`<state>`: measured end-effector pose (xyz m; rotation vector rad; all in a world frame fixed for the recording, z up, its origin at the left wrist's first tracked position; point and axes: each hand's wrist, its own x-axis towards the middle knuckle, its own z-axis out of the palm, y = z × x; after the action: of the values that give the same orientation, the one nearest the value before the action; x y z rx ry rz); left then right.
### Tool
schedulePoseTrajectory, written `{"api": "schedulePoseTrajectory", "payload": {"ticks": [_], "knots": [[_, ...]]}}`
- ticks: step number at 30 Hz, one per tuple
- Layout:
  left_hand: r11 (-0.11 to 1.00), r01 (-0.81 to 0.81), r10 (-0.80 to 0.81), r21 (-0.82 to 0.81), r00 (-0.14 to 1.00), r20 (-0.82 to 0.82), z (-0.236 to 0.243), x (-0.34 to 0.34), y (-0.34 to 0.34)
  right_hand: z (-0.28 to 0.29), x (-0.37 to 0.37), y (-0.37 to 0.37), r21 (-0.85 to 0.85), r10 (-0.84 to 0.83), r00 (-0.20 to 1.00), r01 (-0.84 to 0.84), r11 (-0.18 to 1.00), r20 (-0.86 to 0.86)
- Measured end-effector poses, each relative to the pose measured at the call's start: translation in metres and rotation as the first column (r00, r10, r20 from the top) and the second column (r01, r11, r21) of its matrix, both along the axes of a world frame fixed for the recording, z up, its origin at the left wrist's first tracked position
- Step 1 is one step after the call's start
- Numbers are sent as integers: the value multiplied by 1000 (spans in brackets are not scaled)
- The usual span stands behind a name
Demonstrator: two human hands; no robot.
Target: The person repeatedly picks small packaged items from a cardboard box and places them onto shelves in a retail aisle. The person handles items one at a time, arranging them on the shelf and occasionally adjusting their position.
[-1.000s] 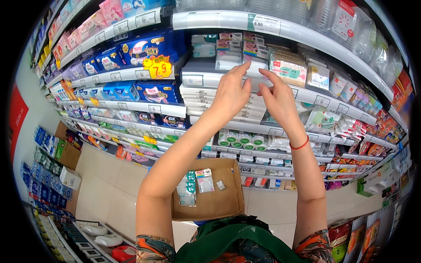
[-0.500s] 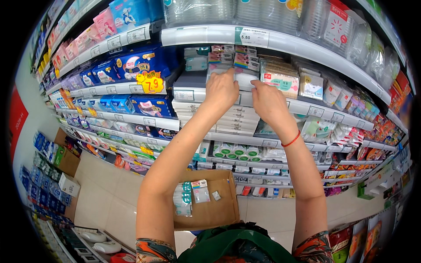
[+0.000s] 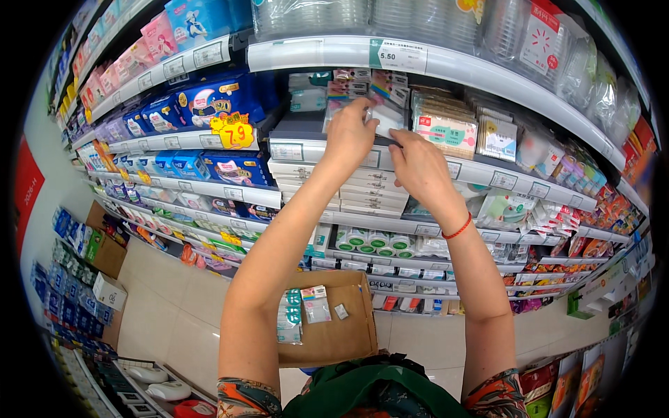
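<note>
My left hand [image 3: 350, 136] reaches into the middle shelf, its fingers bent over a small clear pack with white contents and a rainbow-striped header [image 3: 387, 106]. Part of its grip is hidden behind the hand. Beside it, my right hand [image 3: 421, 166] is at the shelf's front edge, fingertips near the pack's lower end and thumb apart. More striped-header packs [image 3: 348, 89] lie behind, and teal-topped clear packs [image 3: 306, 97] are to their left. Tan-and-mint packs [image 3: 446, 125] stand to the right.
An open cardboard box [image 3: 352, 292] in front of me holds teal-topped packs [image 3: 290, 317], a striped-header pack [image 3: 317, 304] and a small white piece [image 3: 341, 311]. The upper shelf's lip [image 3: 460, 64] overhangs my hands. White boxes [image 3: 373, 198] are stacked below.
The striped-header pack has tilted under my left hand. My right hand has drawn slightly back and down, its thumb now showing. The view has shifted a little.
</note>
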<state>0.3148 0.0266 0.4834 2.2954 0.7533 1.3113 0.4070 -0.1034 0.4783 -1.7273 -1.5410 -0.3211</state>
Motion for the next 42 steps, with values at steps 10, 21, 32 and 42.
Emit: {"api": "schedulePoseTrajectory", "payload": {"ticks": [10,21,32,42], "knots": [[929,258,-185,-264,944,272,24,-22,-18,20,-5,-6,119,37,967,-7,993,-253],[813,417,-266,-407,887,378,8,-77,-52,14,-24,-18,261,234,771,-91,961,-593],[808,385,-210,-446,895,393,-50,-125,-69,-27,-59,-27,159,226,714,-161,974,-663],[817,282,-129,-504,940,316,-129,-159,-78,-97,-86,-31,67,212,648,-241,968,-732]]}}
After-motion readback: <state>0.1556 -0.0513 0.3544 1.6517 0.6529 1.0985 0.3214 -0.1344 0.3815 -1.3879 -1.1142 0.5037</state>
